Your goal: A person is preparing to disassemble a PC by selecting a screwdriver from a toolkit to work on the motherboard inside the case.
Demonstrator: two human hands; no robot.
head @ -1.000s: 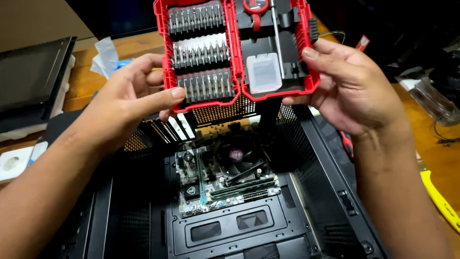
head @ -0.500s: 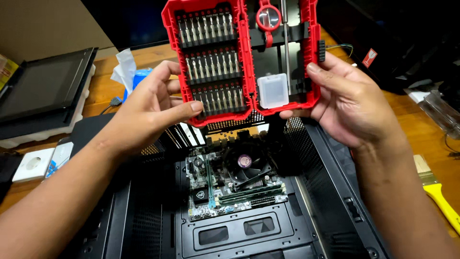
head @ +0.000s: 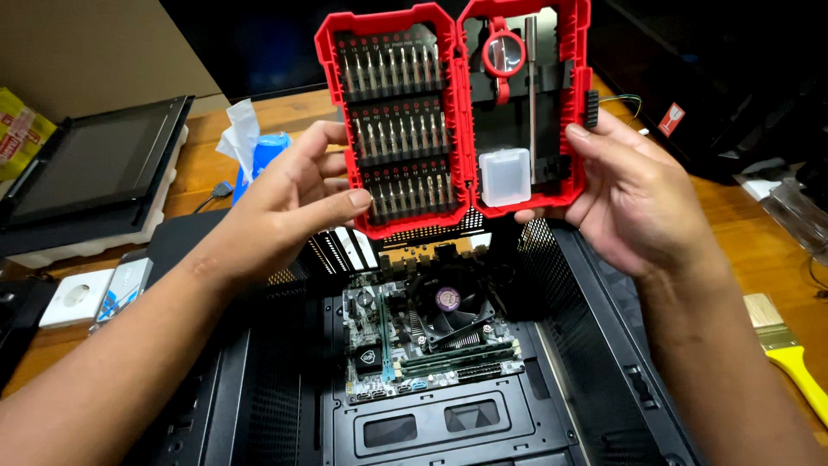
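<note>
Surface: wooden table (head: 733, 233) carrying an open black computer case (head: 595, 345).
Item: red hinged plastic bit case (head: 457, 112), held open above the computer case.
Handling: rigid, light; small bits may spill if tilted.
Hold: outer edges.
Hands: left hand (head: 289, 203) pinches the left edge; right hand (head: 634, 194) grips the right edge.

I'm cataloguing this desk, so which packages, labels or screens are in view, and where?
Dark flat screen: far left on white foam, blank.
Yellow-and-red packet: left edge, crinkled.
Red sticker: upper right, small, on a black surface.
Red bit case: open, held in left hand and right hand.
</note>
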